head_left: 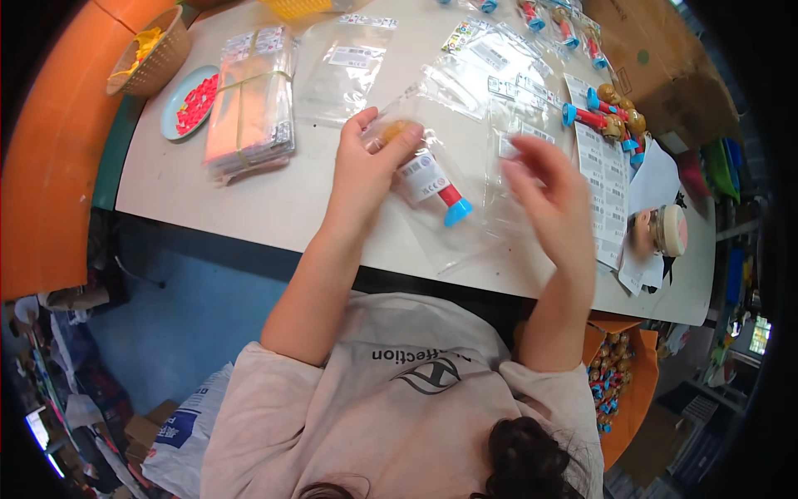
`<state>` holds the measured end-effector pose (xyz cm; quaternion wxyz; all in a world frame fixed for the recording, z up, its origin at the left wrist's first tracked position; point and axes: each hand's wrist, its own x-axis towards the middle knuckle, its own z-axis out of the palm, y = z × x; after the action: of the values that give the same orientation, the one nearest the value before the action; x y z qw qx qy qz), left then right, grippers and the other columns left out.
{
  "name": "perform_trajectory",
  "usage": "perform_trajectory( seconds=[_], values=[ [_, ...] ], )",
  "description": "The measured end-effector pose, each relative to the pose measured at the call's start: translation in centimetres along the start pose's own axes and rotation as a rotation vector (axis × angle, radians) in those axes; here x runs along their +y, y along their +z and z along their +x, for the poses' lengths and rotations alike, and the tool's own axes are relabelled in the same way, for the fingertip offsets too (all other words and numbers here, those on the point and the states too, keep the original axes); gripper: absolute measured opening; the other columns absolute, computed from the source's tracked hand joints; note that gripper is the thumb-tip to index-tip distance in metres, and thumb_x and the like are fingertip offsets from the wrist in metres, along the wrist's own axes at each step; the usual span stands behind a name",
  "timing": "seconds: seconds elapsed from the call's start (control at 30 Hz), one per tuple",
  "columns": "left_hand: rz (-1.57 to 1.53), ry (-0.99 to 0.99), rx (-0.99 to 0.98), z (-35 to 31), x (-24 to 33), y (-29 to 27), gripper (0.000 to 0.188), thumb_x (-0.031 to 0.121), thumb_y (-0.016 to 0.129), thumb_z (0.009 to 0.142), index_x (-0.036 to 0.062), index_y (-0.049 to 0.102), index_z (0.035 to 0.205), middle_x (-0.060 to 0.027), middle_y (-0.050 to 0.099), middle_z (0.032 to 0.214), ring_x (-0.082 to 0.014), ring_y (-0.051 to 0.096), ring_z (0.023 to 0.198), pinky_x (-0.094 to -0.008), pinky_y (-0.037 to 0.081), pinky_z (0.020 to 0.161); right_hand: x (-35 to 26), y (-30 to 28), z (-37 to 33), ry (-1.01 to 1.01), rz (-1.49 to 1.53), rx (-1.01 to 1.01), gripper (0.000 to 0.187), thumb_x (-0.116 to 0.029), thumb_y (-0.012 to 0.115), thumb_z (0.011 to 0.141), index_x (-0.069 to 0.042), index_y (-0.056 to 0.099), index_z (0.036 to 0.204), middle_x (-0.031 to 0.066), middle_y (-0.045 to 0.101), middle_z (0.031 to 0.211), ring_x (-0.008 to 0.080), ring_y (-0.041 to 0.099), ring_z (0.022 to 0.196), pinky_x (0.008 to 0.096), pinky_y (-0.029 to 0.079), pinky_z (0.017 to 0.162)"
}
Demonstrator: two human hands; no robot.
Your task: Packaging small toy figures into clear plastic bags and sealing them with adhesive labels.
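My left hand is closed on a clear plastic bag, thumb on top near the bag's upper end. Inside lies a small toy with a gold ball, a red shaft and a flared blue end; a white label covers its middle. To the right, my right hand hovers over other flat clear bags, somewhat blurred, its fingers apart and nothing visible in them. More gold, red and blue toys lie in a heap beyond it, on a white label sheet.
At the left are a banded stack of bags, a blue plate of small red pieces and a basket with yellow pieces. A jar and cardboard box stand right. An orange container of toys sits below the table edge.
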<state>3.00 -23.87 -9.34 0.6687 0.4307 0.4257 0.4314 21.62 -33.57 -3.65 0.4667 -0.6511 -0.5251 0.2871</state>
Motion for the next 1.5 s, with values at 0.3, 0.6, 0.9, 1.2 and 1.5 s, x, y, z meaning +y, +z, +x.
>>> perform_trajectory(
  seconds=[0.3,0.6,0.9,1.2,1.5],
  values=[
    [-0.037,-0.067,0.056,0.6,-0.6,0.9,0.068,0.024,0.071,0.085,-0.0052,0.032,0.133,-0.0117,0.062,0.104,-0.0152,0.064,0.082,-0.0265,0.051,0.066,1.5,1.3,-8.8,0.367,0.180,-0.015,0.015,-0.006,0.066,0.085,0.004,0.069,0.096,0.0032,0.063,0.064,0.0052,0.055,0.054,0.0184,0.040,0.047],
    [-0.073,-0.032,0.071,0.1,-0.3,1.2,0.070,0.024,0.070,0.086,-0.0067,0.029,0.134,-0.0123,0.061,0.107,-0.0140,0.063,0.087,-0.0258,0.050,0.068,1.6,2.5,-9.1,0.300,0.056,0.076,0.011,-0.004,0.070,0.082,0.003,0.068,0.091,-0.0010,0.058,0.065,0.0044,0.054,0.057,0.0179,0.039,0.051],
    [-0.023,-0.026,0.094,0.5,-0.4,1.3,0.067,0.025,0.069,0.087,-0.0052,0.031,0.133,-0.0113,0.061,0.105,-0.0148,0.063,0.088,-0.0273,0.051,0.069,1.8,3.2,-10.0,-0.158,-0.442,0.230,0.021,-0.002,0.071,0.076,-0.005,0.067,0.097,0.0122,0.053,0.113,0.0216,0.052,0.090,0.0265,0.043,0.067],
    [-0.030,-0.039,0.042,-0.1,0.1,2.3,0.078,0.035,0.070,0.085,-0.0044,0.026,0.137,-0.0133,0.060,0.108,-0.0153,0.058,0.093,-0.0255,0.045,0.070,4.2,3.5,-8.8,-0.231,-0.352,0.240,0.020,-0.003,0.068,0.081,-0.002,0.068,0.101,0.0153,0.057,0.120,0.0229,0.059,0.101,0.0306,0.048,0.081],
    [1.155,0.806,0.265,-2.3,0.8,2.4,0.042,0.019,0.065,0.084,0.0035,0.054,0.121,-0.0172,0.063,0.100,-0.0344,0.061,0.091,-0.0375,0.050,0.078,3.8,1.1,-7.6,0.424,0.223,0.107,0.022,-0.012,0.062,0.091,0.004,0.064,0.106,0.0089,0.068,0.086,0.0103,0.063,0.069,0.0216,0.048,0.056]
  ],
)
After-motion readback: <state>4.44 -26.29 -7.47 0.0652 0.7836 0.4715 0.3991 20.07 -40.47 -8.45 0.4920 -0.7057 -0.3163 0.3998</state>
